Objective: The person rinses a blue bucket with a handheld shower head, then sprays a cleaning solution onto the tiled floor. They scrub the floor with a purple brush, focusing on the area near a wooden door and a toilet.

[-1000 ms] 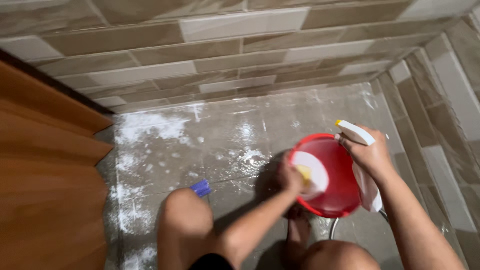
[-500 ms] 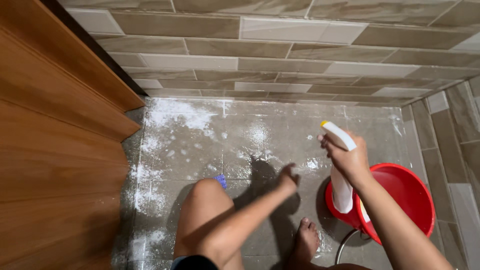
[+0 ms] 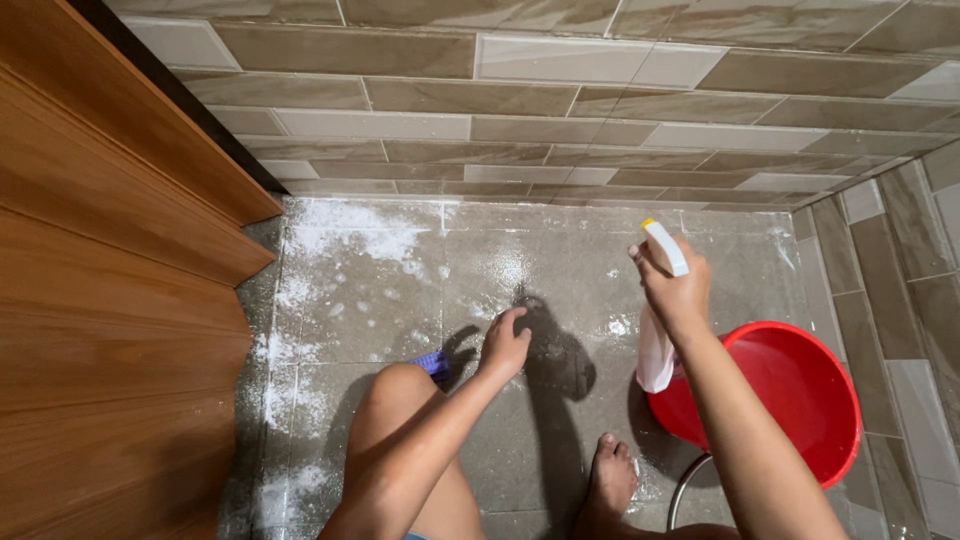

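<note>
The left hand (image 3: 505, 343), out of the red bucket (image 3: 800, 400) since a second ago, now reaches loosely curled and empty toward the foamy floor (image 3: 380, 270), while the right hand (image 3: 678, 292) grips the white spray bottle (image 3: 660, 310) raised above the bucket's left rim, so spraying looks under way.

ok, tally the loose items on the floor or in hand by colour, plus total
White: 1, the spray bottle in the right hand
Red: 1, the bucket
Blue: 1, the brush-like object near the left hand, partly hidden by the knee
Total: 3
</note>
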